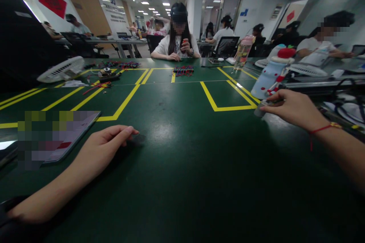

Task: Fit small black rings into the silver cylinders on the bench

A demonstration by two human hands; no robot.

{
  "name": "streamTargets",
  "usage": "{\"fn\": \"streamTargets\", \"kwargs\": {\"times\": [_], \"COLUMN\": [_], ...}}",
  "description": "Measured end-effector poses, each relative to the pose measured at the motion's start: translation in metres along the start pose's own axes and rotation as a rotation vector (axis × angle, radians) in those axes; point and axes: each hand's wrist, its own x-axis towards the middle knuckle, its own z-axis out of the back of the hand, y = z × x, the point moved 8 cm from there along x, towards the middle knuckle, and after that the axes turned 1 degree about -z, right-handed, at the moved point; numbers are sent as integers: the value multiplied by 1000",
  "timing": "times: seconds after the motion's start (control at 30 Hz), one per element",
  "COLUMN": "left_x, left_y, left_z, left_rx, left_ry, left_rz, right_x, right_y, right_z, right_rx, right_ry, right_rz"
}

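My right hand (296, 107) is at the right of the green table (182, 167), thumb and fingers pinched around a small grey cylindrical object (259, 111). That object is low over the tabletop or touching it; I cannot tell which. Just behind it stands a light-blue bottle (264, 81) with a red top. Over the left part of the table, my left hand (110, 140) has its thumb pressed against curled fingers. A faint dark patch shows at those fingertips, too unclear to name. Left of this hand lies a flat tablet-like device (74, 140), partly blurred out.
Yellow tape (234, 108) marks boxes on the table. Wires and small parts (107, 78) lie at the far left by a white fan (62, 69). A wired bundle (183, 70) sits near a person (178, 41) opposite. A clear bottle (243, 55) and cables (346, 100) are at the right.
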Motion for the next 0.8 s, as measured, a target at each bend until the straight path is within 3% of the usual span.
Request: {"fn": "streamTargets", "kwargs": {"times": [0.1,0.17,0.33,0.43,0.57,0.63,0.8], "left_x": [3,4,-1,-2,3,3,-19], "left_y": [5,8,-2,-7,-8,-18,-88], "left_z": [-1,-1,1,1,-3,-10,-46], "left_rx": [-3,12,40,49,45,54,18], "left_ry": [-10,-17,-14,-15,-17,-7,100], "left_rz": [-15,-2,16,-1,-56,-132,-490], "right_x": [-13,-29,-93,-121,-130,-129,-125], "right_y": [23,52,148,182,193,192,179], "right_z": [-2,-6,-11,-10,-16,-21,-41], "right_rx": [207,376,628,654,653,654,721], "right_ry": [-104,-119,47,109,168,198,306], "right_rz": [68,170,570,718,760,743,556]}}
